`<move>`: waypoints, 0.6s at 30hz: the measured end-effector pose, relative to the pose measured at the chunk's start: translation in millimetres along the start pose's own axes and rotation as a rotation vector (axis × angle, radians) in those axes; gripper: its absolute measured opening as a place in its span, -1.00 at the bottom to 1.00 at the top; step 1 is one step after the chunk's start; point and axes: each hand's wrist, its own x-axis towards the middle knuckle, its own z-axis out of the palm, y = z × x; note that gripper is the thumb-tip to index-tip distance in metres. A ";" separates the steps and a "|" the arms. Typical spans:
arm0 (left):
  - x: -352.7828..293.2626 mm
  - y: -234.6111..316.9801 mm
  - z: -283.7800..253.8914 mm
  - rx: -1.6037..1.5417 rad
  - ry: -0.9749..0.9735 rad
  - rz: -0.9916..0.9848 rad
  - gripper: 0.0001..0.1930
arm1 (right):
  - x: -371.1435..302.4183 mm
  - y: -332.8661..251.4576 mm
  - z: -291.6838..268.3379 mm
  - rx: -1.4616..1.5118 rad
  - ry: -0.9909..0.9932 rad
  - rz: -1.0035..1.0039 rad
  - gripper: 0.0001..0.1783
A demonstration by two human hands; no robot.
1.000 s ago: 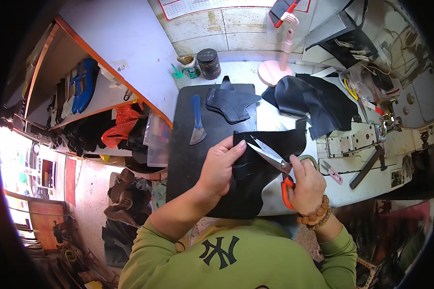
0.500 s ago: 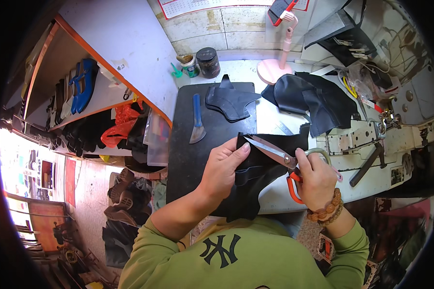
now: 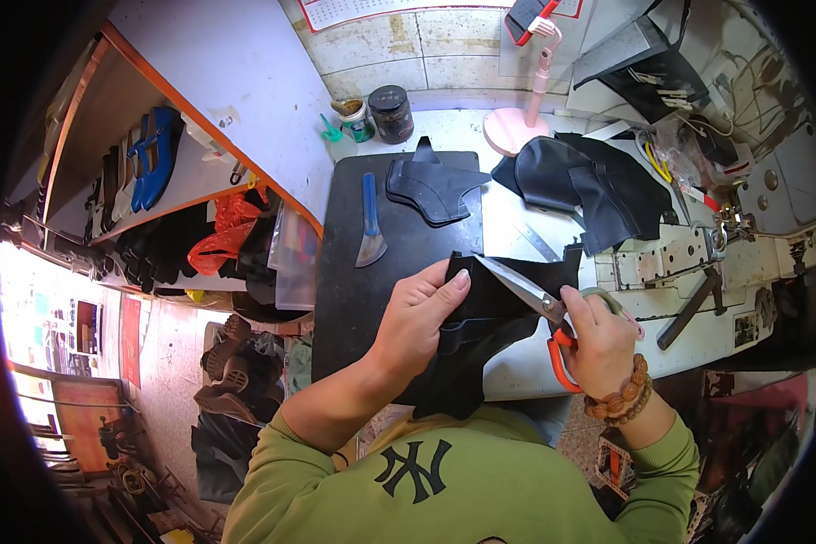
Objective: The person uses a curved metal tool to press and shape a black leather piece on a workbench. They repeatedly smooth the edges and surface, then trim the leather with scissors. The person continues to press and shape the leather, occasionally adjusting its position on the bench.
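In my left hand (image 3: 419,313), pinched between thumb and fingers, is the left end of a black leather piece (image 3: 477,349). It hangs down over the table's front edge, with a narrow band along its top. My right hand (image 3: 602,343) is closed round the handles of the scissors (image 3: 526,292), one loop orange and the other greenish. The blades look nearly together and point up and left across the leather's top edge, their tip close to my left thumb. Part of the handles is hidden by my right fingers.
A black cutting mat (image 3: 343,299) bears a blue-handled knife (image 3: 370,222) and cut leather shapes (image 3: 433,192). More black leather (image 3: 621,195) lies at the back right, near a pink stand (image 3: 515,133). A sewing machine (image 3: 666,258) and a hammer (image 3: 687,313) are farther right; jars stand behind.
The scissors and my right hand have shifted slightly right and down. The blades have come closer together, and their tip sits a little right of my left thumb. My left hand keeps its grip.
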 end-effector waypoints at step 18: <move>12.0 37.9 -12.0 0.096 -0.393 -0.312 -0.74 | -2.0 14.2 -27.1 1.216 -0.801 0.501 -0.55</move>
